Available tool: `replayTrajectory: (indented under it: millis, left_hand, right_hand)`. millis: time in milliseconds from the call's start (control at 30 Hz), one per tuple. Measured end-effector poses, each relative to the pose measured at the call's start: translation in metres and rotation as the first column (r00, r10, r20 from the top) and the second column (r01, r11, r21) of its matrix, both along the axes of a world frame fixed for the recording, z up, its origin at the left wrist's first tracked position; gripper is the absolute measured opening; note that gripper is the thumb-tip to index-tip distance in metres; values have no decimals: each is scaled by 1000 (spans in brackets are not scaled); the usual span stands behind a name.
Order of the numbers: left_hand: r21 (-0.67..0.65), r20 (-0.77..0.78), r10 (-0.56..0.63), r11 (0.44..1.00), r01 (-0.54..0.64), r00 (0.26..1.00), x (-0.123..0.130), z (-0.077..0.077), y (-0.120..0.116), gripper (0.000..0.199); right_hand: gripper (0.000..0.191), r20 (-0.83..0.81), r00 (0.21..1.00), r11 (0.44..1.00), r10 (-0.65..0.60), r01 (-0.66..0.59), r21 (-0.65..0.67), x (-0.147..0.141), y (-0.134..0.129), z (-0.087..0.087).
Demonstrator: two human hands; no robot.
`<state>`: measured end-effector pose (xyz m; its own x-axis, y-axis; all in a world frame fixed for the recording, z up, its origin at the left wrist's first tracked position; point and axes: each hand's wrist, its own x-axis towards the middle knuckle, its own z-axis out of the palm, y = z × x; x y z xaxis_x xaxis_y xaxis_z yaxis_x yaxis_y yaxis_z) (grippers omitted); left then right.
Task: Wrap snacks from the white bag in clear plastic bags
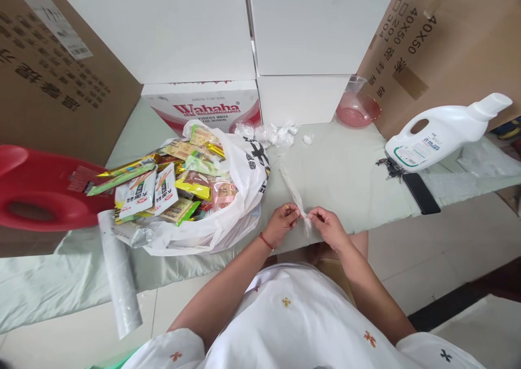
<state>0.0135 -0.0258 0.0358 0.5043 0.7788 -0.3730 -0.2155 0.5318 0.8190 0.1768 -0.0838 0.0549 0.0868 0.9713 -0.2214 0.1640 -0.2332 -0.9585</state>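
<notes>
fingertips of the left hand (281, 225) and right hand (330, 229) pinched a twisted plastic strip (293, 189) between them over the table (345, 163), probably from both sides so the thin film could be controlled. left of the grip, a white bag (243, 176) gaped, full of snack packets (194, 184); beyond the grip sat crumpled clear plastic (285, 136).

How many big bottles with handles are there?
2 that I can see: a red bottle at the far left, partly cut off by the picture's edge, and a white bottle at the right, beside the phone. More may be hidden.
</notes>
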Motion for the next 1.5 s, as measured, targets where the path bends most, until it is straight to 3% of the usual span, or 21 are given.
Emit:
replayTrajectory:
  millis: [200,433,500,600,700,800,933,1067,1233,1333,1433,1500]
  left_hand:
    - [-104,62,51,994,-44,997,-4,4,3,54]
    - [-224,137,81,973,-49,987,-8,5,7,56]
    - [-171,96,87,983,-70,992,-7,4,3,54]
    - [18,-50,77,997,-76,996,-3,4,-8,55]
    - [125,-150,45,992,-27,988,1,5,-16,53]
    - [125,-191,28,992,-3,981,3,5,-17,43]
    - [129,-225,74,991,-46,972,-1,5,-12,35]
    - [-11,-134,129,991,-132,982,-4,4,-11,32]
    - [-16,-108,109,994,-111,988,-4,5,-16,33]
    - [28,-141,52,998,-49,989,-5,6,-17,33]
    - [168,-255,-8,984,53,967,-10,10,-15,29]
    - [356,-397,28,926,126,917,-18,16,-14,23]
  right_hand:
    - [42,-74,988,991,-134,131,-40,10,-6,1]
    - [29,86,996,999,16,-20,49,10,-16,-2]
    - [28,81,997,999,-16,13,42,6,-14,-6]
    - [28,22,994,994,-104,103,21,0,-10,-7]
    - [28,2,997,996,-80,80,29,-4,-7,-3]
    - [26,72,997,997,-25,20,72,-4,-5,3]
    - [20,286,957,985,-56,6,172,1,-6,12]
    - [20,412,908,974,-79,-18,226,2,-12,15]
    - [29,260,951,974,-170,123,189,-1,-16,3]
    - [46,170,979,987,-109,86,137,-3,-15,-4]
    - [20,336,942,988,-3,-49,145,2,-12,-2]
    - [18,546,838,969,-29,-110,220,10,-11,3]
